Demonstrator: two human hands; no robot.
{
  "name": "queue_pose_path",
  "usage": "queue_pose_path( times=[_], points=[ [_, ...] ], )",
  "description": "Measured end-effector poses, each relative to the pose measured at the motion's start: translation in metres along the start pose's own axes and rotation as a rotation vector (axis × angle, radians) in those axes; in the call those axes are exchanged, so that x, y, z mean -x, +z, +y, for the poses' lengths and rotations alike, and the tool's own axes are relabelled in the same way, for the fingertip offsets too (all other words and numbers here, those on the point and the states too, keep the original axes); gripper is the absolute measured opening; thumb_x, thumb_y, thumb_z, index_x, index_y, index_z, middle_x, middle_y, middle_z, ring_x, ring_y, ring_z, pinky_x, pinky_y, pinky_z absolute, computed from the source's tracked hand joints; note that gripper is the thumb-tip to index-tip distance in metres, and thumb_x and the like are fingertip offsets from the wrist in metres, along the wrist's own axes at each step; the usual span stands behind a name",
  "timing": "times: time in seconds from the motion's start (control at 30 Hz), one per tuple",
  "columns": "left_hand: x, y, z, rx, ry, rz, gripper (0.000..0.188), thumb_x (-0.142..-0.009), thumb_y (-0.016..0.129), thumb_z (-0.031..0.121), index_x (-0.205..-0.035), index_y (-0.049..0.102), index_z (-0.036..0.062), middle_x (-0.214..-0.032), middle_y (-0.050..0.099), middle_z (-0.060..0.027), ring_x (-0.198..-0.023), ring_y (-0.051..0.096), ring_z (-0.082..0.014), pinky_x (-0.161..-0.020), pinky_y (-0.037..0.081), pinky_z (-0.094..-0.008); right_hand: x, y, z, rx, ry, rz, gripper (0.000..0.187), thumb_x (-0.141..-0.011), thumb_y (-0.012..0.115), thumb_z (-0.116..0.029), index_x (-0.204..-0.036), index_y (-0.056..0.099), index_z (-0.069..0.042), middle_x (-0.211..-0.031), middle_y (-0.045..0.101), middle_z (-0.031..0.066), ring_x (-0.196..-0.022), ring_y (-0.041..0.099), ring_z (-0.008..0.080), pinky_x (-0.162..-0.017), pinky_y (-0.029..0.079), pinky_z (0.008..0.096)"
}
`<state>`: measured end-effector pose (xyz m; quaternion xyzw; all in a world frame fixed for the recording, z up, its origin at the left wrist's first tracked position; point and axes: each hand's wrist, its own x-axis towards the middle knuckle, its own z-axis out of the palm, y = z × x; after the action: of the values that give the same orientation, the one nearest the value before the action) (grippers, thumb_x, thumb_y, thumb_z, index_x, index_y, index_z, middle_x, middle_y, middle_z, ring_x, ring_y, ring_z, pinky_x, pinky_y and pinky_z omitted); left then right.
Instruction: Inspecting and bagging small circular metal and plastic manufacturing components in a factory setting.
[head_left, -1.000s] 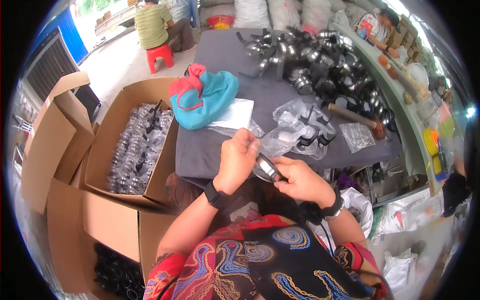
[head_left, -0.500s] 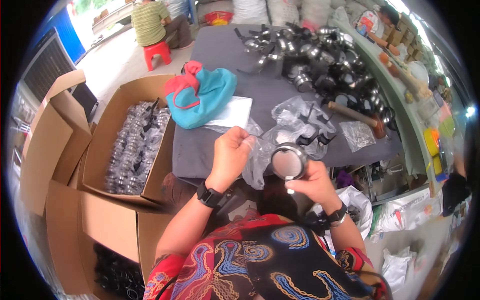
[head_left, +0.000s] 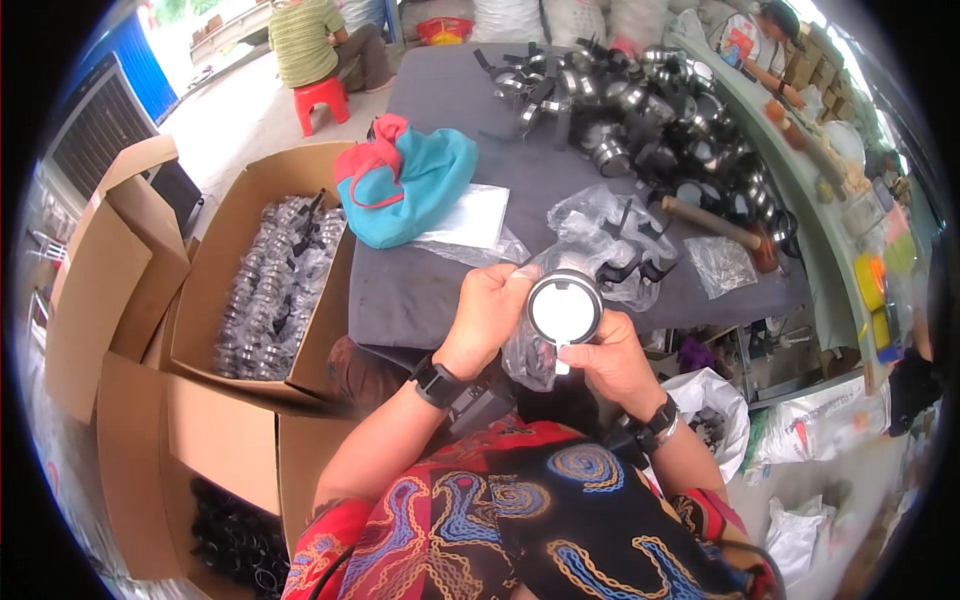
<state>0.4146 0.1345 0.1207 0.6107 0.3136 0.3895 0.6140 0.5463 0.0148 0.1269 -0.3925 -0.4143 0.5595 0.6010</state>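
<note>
Above the near edge of the grey-covered table [head_left: 450, 120], my right hand [head_left: 618, 368] grips a round, shiny metal part [head_left: 564, 308] with a black rim and a short pale tab, its bright face turned up. My left hand [head_left: 487, 318] pinches a clear plastic bag [head_left: 530, 358], which hangs crumpled against the left side of the round part. Whether the part's edge is inside the bag I cannot tell. Just beyond my hands, more clear bags [head_left: 590, 222] lie with black handle-like pieces [head_left: 640, 262] among them.
A heap of metal-and-black parts [head_left: 650, 120] covers the far right, near a wooden-handled tool [head_left: 712, 222]. A teal-and-red cloth bag [head_left: 425, 190] lies far left. Left stands a cardboard box [head_left: 190, 330] of bagged parts. Two people sit beyond the table.
My hands have come together. The round part has moved slightly left and up toward the bag, its face now brighter. The bag has been drawn up beside it.
</note>
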Motion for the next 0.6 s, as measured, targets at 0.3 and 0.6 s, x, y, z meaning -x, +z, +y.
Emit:
queue_pose_path(
  times=[0.3, 0.6],
  points=[
    [0.016, 0.005, 0.009, -0.255, 0.206, -0.015, 0.028, -0.083, 0.064, 0.011, -0.059, 0.052, 0.0015, -0.052, 0.054, -0.0001, -0.047, 0.042, -0.0036, -0.042, 0.033, -0.0246, 0.001, 0.000, -0.018, 1.118, -0.106, -0.040, 0.020, -0.063, 0.068, 0.003, -0.077, 0.054, 0.005, -0.092, 0.057, 0.0194, -0.076, 0.058, 0.0323, -0.067, 0.046, 0.0352],
    [0.050, 0.011, 0.011, -0.203, 0.444, -0.682, 0.029, -0.084, 0.064, 0.012, -0.066, 0.044, 0.0036, -0.053, 0.043, -0.0094, -0.046, 0.043, -0.0217, -0.046, 0.035, -0.0325, -0.016, -0.009, -0.010, 0.107, -0.039, 0.204, 0.038, -0.072, 0.070, 0.001, -0.108, 0.058, -0.003, -0.097, 0.064, 0.0018, -0.086, 0.059, 0.0099, -0.074, 0.048, 0.0247]
  ],
)
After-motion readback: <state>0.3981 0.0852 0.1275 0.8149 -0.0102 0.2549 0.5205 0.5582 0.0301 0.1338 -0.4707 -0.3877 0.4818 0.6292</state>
